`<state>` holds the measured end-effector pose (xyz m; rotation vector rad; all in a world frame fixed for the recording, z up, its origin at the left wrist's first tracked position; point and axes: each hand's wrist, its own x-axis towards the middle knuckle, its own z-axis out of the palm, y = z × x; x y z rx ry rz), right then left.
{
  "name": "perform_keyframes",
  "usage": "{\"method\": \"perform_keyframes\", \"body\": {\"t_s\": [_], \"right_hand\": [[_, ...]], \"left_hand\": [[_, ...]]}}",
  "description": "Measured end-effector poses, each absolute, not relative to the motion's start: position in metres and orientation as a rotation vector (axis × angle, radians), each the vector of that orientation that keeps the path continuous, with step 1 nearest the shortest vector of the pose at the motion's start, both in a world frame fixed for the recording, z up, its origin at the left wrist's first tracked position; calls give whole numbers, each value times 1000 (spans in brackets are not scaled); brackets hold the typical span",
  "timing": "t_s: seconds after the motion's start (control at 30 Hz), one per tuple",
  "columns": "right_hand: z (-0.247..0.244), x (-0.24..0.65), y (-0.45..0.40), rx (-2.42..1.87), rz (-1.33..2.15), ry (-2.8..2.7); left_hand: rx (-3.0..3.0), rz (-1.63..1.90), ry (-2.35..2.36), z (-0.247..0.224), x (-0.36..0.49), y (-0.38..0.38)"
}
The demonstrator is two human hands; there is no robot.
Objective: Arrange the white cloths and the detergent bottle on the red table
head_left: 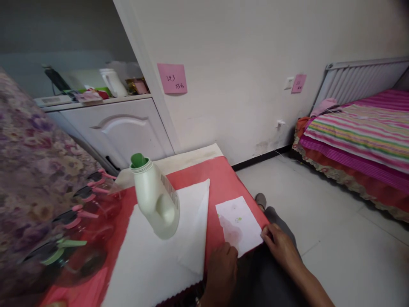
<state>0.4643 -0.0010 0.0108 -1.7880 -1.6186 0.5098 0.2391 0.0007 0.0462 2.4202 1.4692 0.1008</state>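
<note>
A small white sheet of paper (247, 226) with a little green print lies on the red tabletop by the near edge. A greyish-pink patch, stain or shadow, covers its lower left part. At its near left corner is my left hand (223, 266), fingers curled in and seemingly closed on the edge; the fingertips are hidden. My right hand (281, 243) pinches the near right corner between thumb and fingers. Left of the paper, a pale green detergent jug (156, 200) with a dark green inner spout and no cap stands upright on a white cloth (143, 260) with a folded-over right side.
Clear jars (86, 260) with pink and green clasps line the left of the red-covered table (220, 179). A floral curtain (28, 170) hangs beside them. Behind are a white cabinet (118, 132) and a wall with pink notes (172, 79). A bed (367, 128) stands at right.
</note>
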Motion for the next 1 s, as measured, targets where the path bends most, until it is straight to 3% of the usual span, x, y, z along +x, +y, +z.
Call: {"method": "perform_keyframes", "body": {"t_s": [0.33, 0.63, 1.0], "right_hand": [[7, 467, -3, -1751, 537, -1602], [32, 454, -6, -1663, 460, -1581], [17, 443, -1, -1610, 460, -1635]], "left_hand": [[2443, 142, 1456, 40, 237, -2], [2316, 460, 1578, 72, 203, 15], [2451, 379, 1278, 58, 203, 12]]}}
